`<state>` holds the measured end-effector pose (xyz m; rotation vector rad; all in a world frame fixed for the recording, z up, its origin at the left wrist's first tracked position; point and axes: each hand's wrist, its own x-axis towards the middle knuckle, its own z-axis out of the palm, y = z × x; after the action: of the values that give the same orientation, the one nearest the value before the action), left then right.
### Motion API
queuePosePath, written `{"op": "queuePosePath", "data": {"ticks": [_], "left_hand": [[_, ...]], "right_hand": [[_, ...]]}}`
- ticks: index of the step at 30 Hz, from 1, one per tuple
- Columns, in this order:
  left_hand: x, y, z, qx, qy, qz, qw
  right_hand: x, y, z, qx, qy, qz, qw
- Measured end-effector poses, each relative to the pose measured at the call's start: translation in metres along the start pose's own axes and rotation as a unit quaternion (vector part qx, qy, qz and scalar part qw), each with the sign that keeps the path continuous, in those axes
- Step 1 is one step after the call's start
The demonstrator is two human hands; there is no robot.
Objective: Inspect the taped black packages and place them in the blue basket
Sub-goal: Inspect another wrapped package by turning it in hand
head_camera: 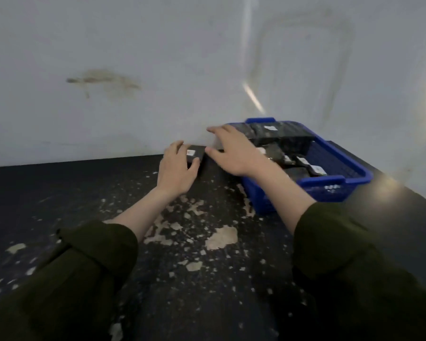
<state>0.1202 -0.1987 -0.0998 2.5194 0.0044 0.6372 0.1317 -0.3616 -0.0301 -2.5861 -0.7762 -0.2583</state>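
One black package [197, 155] lies at the far edge of the desk [59, 193], by the wall [133, 70], and my left hand [176, 169] grips it, thumb and fingers curled round it. My right hand [231, 151], fingers spread and holding nothing, is at its 3 o'clock, beside the blue basket [330, 184]. Inside are more packages [293, 141]; their white labels [316, 169] are unreadable.
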Motion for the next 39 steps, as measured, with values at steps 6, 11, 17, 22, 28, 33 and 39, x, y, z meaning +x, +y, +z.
{"op": "queuePosePath", "data": {"ticks": [6, 11, 17, 22, 28, 33, 39], "left_hand": [[0.027, -0.054, -0.002, -0.145, -0.061, -0.195, 0.968], [0.039, -0.062, 0.009, -0.227, -0.096, -0.252, 0.936], [0.04, -0.06, 0.007, -0.319, -0.073, -0.28, 0.903], [0.017, -0.043, -0.02, -0.466, -0.034, -0.316, 0.826], [-0.029, -0.028, -0.055, -0.536, -0.019, -0.311, 0.785], [-0.074, -0.021, -0.069, -0.563, 0.018, -0.267, 0.782], [-0.12, -0.009, -0.072, -0.563, 0.039, -0.268, 0.781]], "right_hand": [[0.044, -0.021, 0.089, 0.0, -0.097, 0.179, 0.979], [0.066, -0.005, 0.122, 0.041, -0.139, 0.272, 0.951], [0.062, -0.009, 0.127, 0.17, -0.034, 0.272, 0.946], [0.031, -0.023, 0.107, 0.408, 0.15, 0.232, 0.87], [-0.015, -0.05, 0.086, 0.541, 0.228, 0.212, 0.781], [-0.055, -0.066, 0.079, 0.603, 0.189, 0.192, 0.751], [-0.087, -0.079, 0.093, 0.636, 0.127, 0.19, 0.737]]}}
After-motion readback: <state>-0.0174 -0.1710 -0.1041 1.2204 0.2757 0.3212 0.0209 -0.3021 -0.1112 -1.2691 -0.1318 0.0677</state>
